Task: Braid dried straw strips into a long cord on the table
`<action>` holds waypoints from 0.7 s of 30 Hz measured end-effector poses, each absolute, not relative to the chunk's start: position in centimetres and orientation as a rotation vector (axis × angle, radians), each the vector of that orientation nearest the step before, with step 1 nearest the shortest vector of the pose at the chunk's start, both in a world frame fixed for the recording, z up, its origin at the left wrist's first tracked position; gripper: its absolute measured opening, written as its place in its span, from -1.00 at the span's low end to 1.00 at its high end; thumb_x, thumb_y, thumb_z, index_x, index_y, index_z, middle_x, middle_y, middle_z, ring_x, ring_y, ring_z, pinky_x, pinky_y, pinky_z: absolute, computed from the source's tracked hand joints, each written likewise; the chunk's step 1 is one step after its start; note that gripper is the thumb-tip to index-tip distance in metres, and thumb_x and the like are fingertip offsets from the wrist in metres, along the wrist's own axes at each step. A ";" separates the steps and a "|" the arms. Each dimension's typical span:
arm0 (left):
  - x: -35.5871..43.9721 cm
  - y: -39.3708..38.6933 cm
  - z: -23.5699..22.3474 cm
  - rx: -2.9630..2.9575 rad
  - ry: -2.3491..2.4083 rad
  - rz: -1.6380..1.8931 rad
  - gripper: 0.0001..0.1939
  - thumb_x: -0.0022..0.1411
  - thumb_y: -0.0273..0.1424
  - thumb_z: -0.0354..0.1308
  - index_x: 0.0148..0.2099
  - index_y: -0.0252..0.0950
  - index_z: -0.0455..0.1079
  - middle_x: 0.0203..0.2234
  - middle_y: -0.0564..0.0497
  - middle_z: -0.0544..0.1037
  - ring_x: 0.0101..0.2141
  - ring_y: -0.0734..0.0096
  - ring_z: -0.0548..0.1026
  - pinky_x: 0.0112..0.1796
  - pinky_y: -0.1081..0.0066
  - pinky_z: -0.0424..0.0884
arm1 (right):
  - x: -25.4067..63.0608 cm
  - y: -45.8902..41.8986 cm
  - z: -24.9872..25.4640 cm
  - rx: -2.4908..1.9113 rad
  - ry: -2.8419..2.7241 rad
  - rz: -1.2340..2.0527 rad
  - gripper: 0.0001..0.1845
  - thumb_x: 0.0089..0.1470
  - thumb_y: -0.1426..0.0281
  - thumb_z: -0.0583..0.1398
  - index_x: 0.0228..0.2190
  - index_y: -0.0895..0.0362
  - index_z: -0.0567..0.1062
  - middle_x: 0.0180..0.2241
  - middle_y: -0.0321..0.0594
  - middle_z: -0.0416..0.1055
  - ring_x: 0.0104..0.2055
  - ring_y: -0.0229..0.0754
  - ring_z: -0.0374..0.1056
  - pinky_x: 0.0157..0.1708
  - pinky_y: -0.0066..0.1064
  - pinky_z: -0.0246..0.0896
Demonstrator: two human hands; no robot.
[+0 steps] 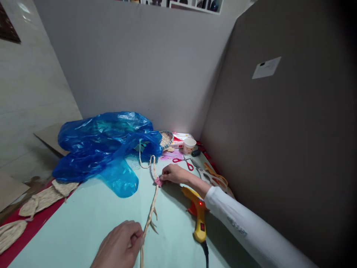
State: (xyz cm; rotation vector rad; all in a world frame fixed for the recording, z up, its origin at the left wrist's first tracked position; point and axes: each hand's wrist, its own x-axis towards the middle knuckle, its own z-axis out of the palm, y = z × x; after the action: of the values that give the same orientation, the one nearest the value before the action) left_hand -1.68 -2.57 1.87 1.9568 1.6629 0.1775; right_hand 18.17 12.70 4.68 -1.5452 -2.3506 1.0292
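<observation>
A pale braided straw cord (153, 206) runs from the blue plastic bag (108, 139) toward me, with a few loose strand ends sticking out of its side. Close to the lower end, my left hand (118, 245) is closed, thumb and finger pinching the cord. Farther up, my right hand (175, 174) pinches a small pink binder clip (158, 182) that sits on the cord. Below my right forearm lies a yellow glue gun (200, 219), its red light lit and its black cable leading toward me.
Red-handled scissors (190, 165), larger white-handled scissors (208, 176), a paper cup (189, 145) and a small woven basket (166, 140) lie at the back. Bundled straw braids (41, 201) rest along the left edge. Grey partitions (139, 63) enclose the back and right.
</observation>
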 end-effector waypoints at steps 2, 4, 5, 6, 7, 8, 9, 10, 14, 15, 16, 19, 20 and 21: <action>-1.8 -2.5 1.8 1.939 1.648 0.195 -0.76 0.19 -0.37 -0.11 -0.51 -0.24 0.23 -0.51 0.02 0.42 -0.41 0.32 0.40 -0.38 0.42 0.18 | 18.4 13.0 4.6 -1.493 -2.328 1.098 -0.86 0.03 0.39 0.20 -0.45 0.20 0.54 -0.50 -0.24 0.49 -0.46 -0.28 0.34 -0.46 -0.52 0.15; -1.9 -2.4 1.9 1.915 1.634 0.221 -0.76 0.19 -0.35 -0.11 -0.51 -0.24 0.22 -0.53 0.03 0.39 -0.42 0.33 0.38 -0.38 0.42 0.18 | 18.6 13.3 4.6 -1.440 -2.290 1.182 -0.87 0.03 0.39 0.20 -0.46 0.20 0.52 -0.51 -0.26 0.48 -0.45 -0.29 0.35 -0.44 -0.53 0.18; -1.9 -2.4 2.0 1.901 1.630 0.234 -0.75 0.19 -0.34 -0.10 -0.52 -0.24 0.22 -0.54 0.03 0.38 -0.43 0.33 0.36 -0.39 0.42 0.17 | 18.6 13.5 4.6 -1.415 -2.265 1.232 -0.86 0.04 0.38 0.20 -0.47 0.20 0.50 -0.50 -0.26 0.48 -0.44 -0.29 0.36 -0.42 -0.53 0.20; -2.0 -2.4 2.1 1.886 1.629 0.246 -0.75 0.19 -0.33 -0.10 -0.52 -0.24 0.21 -0.55 0.04 0.37 -0.44 0.33 0.35 -0.40 0.42 0.17 | 18.6 13.7 4.6 -1.393 -2.235 1.285 -0.84 0.06 0.38 0.19 -0.47 0.21 0.49 -0.48 -0.25 0.49 -0.43 -0.29 0.37 -0.40 -0.53 0.23; -2.0 -2.4 2.3 1.873 1.629 0.262 -0.74 0.19 -0.32 -0.10 -0.53 -0.24 0.21 -0.56 0.05 0.35 -0.45 0.34 0.34 -0.40 0.42 0.16 | 18.6 13.9 4.7 -1.374 -2.202 1.337 -0.83 0.07 0.37 0.18 -0.47 0.21 0.49 -0.45 -0.23 0.50 -0.41 -0.29 0.39 -0.38 -0.53 0.25; -2.1 -2.3 2.5 1.859 1.630 0.275 -0.73 0.19 -0.31 -0.10 -0.53 -0.24 0.21 -0.57 0.05 0.34 -0.46 0.34 0.32 -0.41 0.41 0.15 | 18.6 14.0 4.7 -1.358 -2.169 1.384 -0.82 0.08 0.37 0.17 -0.46 0.22 0.48 -0.42 -0.20 0.51 -0.39 -0.29 0.40 -0.36 -0.52 0.28; -2.1 -2.3 2.7 1.849 1.632 0.291 -0.72 0.19 -0.30 -0.10 -0.54 -0.24 0.20 -0.57 0.06 0.33 -0.47 0.34 0.31 -0.41 0.41 0.14 | 18.6 14.2 4.7 -1.345 -2.138 1.426 -0.82 0.09 0.37 0.17 -0.44 0.23 0.49 -0.38 -0.17 0.52 -0.37 -0.29 0.41 -0.34 -0.52 0.29; -2.1 -2.2 2.8 1.840 1.634 0.303 -0.71 0.19 -0.28 -0.10 -0.54 -0.24 0.20 -0.58 0.06 0.32 -0.47 0.34 0.31 -0.42 0.41 0.14 | 18.6 14.4 4.8 -1.335 -2.112 1.460 -0.82 0.09 0.37 0.17 -0.42 0.23 0.49 -0.36 -0.15 0.53 -0.36 -0.29 0.42 -0.32 -0.52 0.30; -2.1 -1.8 3.2 1.834 1.637 0.284 -0.71 0.20 -0.26 -0.11 -0.53 -0.23 0.19 -0.58 0.07 0.28 -0.48 0.33 0.29 -0.41 0.40 0.12 | 18.6 14.9 5.6 -1.349 -2.060 1.527 -0.86 0.05 0.42 0.19 -0.40 0.24 0.53 -0.38 -0.16 0.52 -0.39 -0.31 0.39 -0.36 -0.55 0.29; -2.1 -1.7 3.3 1.841 1.642 0.271 -0.71 0.20 -0.26 -0.12 -0.53 -0.23 0.17 -0.58 0.07 0.27 -0.48 0.33 0.28 -0.41 0.40 0.11 | 18.6 15.0 5.9 -1.367 -2.052 1.523 -0.87 0.04 0.42 0.20 -0.39 0.24 0.53 -0.40 -0.17 0.51 -0.40 -0.31 0.37 -0.38 -0.55 0.29; -2.1 -1.6 3.3 1.848 1.652 0.257 -0.71 0.21 -0.26 -0.13 -0.52 -0.22 0.16 -0.58 0.08 0.26 -0.47 0.33 0.28 -0.41 0.40 0.11 | 18.5 15.1 6.1 -1.384 -2.047 1.514 -0.88 0.02 0.43 0.21 -0.38 0.24 0.52 -0.42 -0.19 0.50 -0.41 -0.31 0.36 -0.39 -0.54 0.28; -2.1 -1.4 3.2 1.866 1.678 0.215 -0.72 0.22 -0.27 -0.15 -0.52 -0.22 0.13 -0.58 0.08 0.25 -0.47 0.33 0.27 -0.41 0.40 0.09 | 18.2 15.3 6.6 -1.407 -2.064 1.502 -0.86 -0.02 0.41 0.26 -0.39 0.24 0.53 -0.45 -0.21 0.48 -0.44 -0.30 0.34 -0.43 -0.52 0.27; -2.1 -1.4 3.2 1.863 1.678 0.204 -0.72 0.22 -0.27 -0.15 -0.52 -0.22 0.12 -0.58 0.08 0.25 -0.47 0.34 0.27 -0.41 0.40 0.09 | 18.0 15.3 6.7 -1.404 -2.077 1.502 -0.86 -0.04 0.39 0.27 -0.42 0.24 0.53 -0.46 -0.21 0.47 -0.45 -0.30 0.32 -0.45 -0.52 0.25; -2.2 -1.4 3.2 1.858 1.677 0.201 -0.72 0.22 -0.27 -0.15 -0.52 -0.22 0.12 -0.59 0.09 0.25 -0.47 0.34 0.27 -0.41 0.40 0.08 | 17.8 15.4 6.6 -1.401 -2.084 1.498 -0.85 -0.04 0.38 0.28 -0.46 0.25 0.53 -0.48 -0.20 0.47 -0.47 -0.31 0.31 -0.47 -0.53 0.22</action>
State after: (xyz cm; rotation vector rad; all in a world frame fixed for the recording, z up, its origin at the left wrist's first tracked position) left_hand -2.20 -1.41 3.16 1.8581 1.6766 0.2009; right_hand 17.82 15.41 6.62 -1.4015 -2.0838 1.4982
